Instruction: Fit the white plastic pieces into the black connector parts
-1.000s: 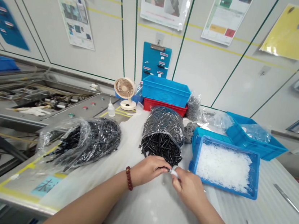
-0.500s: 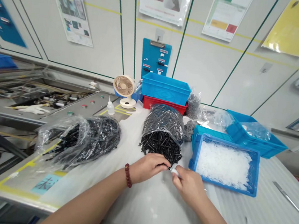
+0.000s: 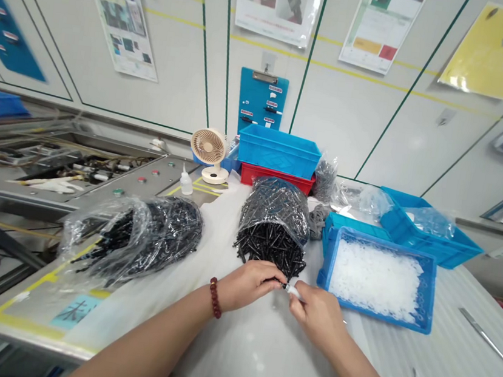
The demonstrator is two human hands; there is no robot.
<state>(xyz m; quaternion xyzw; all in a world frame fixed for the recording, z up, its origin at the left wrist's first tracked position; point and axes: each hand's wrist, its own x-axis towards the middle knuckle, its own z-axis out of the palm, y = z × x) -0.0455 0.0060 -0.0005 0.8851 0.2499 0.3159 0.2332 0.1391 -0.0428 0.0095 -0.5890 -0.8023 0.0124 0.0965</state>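
Between the thumb and fingers of my left hand (image 3: 253, 283) is a thin black part (image 3: 283, 285), mostly covered by the fingers. My right hand (image 3: 321, 313) is closed on a small white piece (image 3: 294, 291), whose tip meets the end of the black part. Just beyond my hands, a clear bag (image 3: 277, 204) lies with its mouth facing me, spilling many slim black parts (image 3: 272, 243). To the right stands a blue tray (image 3: 428, 296) full of small translucent white pieces (image 3: 375, 277).
A second bag of black parts (image 3: 168, 227) lies at left. Behind are a small fan (image 3: 209, 146), a squeeze bottle (image 3: 186, 182), a blue bin (image 3: 278, 152) on a red one (image 3: 253, 174), and more blue bins (image 3: 455, 250). Metal tweezers (image 3: 485, 336) rest at far right.
My hands stay in the same place, with the white piece and black part still end to end. The view has shifted very slightly.
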